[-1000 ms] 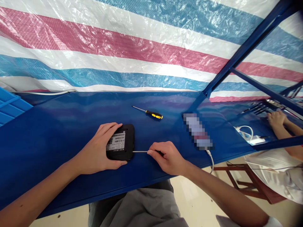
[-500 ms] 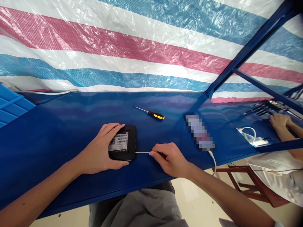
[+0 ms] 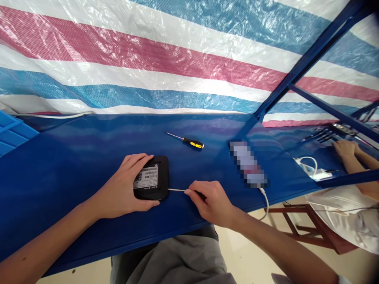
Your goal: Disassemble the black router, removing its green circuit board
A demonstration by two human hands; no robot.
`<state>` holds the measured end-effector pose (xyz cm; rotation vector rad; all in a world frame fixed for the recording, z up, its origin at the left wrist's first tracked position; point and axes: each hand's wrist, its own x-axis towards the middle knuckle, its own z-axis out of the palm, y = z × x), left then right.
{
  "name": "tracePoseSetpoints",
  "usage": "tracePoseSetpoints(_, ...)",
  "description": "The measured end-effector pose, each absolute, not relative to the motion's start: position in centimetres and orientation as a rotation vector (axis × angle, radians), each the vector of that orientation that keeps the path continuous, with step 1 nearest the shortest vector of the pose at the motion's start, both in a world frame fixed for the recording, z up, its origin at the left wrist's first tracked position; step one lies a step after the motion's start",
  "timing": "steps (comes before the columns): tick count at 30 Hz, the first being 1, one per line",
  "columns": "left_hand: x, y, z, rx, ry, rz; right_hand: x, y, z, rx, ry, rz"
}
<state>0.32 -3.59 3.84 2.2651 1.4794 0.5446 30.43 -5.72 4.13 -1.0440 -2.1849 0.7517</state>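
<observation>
Black box (image 3: 162,175) lies label-up on blue worktop (image 3: 74,157); left hand (image 3: 126,191) wraps it, likely bracing it for right hand (image 3: 211,203), grip closed round thin tool (image 3: 177,190), shaft meeting box's right edge. Screwdriver (image 3: 193,142) rests beyond.

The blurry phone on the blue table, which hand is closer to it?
Right. The right hand is left of the phone, holding a thin-shafted tool; the left hand is much farther left, holding the black box.
</observation>
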Motion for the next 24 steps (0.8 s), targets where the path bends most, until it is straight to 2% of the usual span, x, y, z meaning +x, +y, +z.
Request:
tracePoseSetpoints(18, -0.7, -2.9, 2.6, 2.396, 1.447, 0.539, 28.6, -8.4, 3.1, -1.186, -2.286, 0.065)
tracePoseSetpoints(24, -0.7, -2.7, 2.4, 2.391, 1.442, 0.522, 29.3, -7.1, 4.2, -1.114, -2.359, 0.121)
